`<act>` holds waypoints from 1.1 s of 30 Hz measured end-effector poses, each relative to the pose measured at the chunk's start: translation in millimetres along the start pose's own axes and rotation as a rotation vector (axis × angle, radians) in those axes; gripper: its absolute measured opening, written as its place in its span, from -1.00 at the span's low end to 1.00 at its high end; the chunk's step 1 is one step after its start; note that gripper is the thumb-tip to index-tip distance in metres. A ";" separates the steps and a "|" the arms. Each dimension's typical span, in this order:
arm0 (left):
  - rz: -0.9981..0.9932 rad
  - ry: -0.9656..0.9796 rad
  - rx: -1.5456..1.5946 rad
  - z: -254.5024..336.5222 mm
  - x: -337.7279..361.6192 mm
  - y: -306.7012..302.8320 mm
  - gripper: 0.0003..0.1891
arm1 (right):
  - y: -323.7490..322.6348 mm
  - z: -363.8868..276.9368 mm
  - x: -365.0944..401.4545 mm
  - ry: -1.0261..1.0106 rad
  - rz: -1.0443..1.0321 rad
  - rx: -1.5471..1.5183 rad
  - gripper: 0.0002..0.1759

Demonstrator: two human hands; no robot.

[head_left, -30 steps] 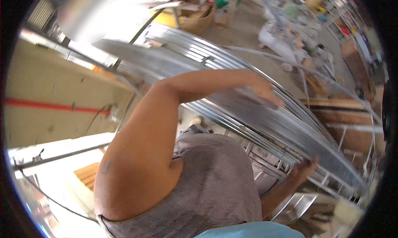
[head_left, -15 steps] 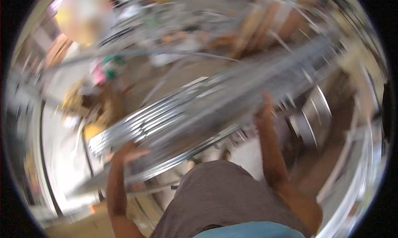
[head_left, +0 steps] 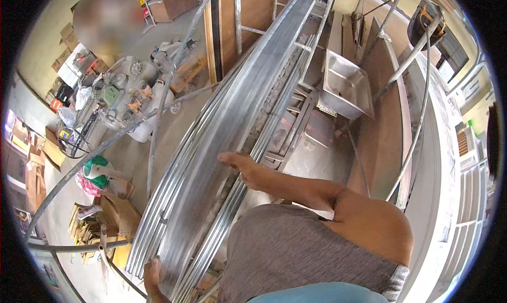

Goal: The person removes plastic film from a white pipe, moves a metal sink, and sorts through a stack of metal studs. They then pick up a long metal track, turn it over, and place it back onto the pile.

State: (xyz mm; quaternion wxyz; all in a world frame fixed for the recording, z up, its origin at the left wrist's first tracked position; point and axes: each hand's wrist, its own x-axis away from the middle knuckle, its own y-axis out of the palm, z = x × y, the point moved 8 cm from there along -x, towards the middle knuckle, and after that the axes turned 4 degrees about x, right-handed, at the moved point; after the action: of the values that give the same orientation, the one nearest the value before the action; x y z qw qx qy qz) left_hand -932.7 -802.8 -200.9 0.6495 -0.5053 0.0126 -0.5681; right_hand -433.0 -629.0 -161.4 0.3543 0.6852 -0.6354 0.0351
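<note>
A long, wide grey metal plank (head_left: 211, 144) runs from near my body up to the far top of the head view, resting over bundles of thin shiny metal channels (head_left: 158, 226). My right hand (head_left: 244, 169) grips the plank's right edge about midway, its thumb side on the top face and the other fingers mostly hidden. Near the plank's close end, my left hand (head_left: 152, 276) is closed at the left edge, with its fingers partly hidden. More metal channels (head_left: 215, 229) lie along the right side, under my right wrist.
Bent metal poles (head_left: 168, 86) cross on the left and right. A stainless steel sink (head_left: 346, 84) stands to the right beside a brown board (head_left: 388, 129). Tools and machines (head_left: 121, 94) clutter the left floor, with cardboard (head_left: 119, 213) nearer. A blurred round patch covers the upper left.
My view has turned and steadied, so the plank now runs more steeply up the picture. My left hand appears lower, at the plank's near end; my right arm now reaches across leftward.
</note>
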 end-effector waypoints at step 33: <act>0.101 0.258 -0.078 33.1 -15.7 54.8 -0.47 | 11.8 116.6 -2.5 0.215 -0.224 0.198 -0.06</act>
State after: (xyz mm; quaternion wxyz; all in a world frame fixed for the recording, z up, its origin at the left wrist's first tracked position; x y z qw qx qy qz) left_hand -878.9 -778.3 -230.2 0.6501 -0.4517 0.1436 -0.5939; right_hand -491.0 -688.0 -244.4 0.3524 0.7757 -0.5070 0.1308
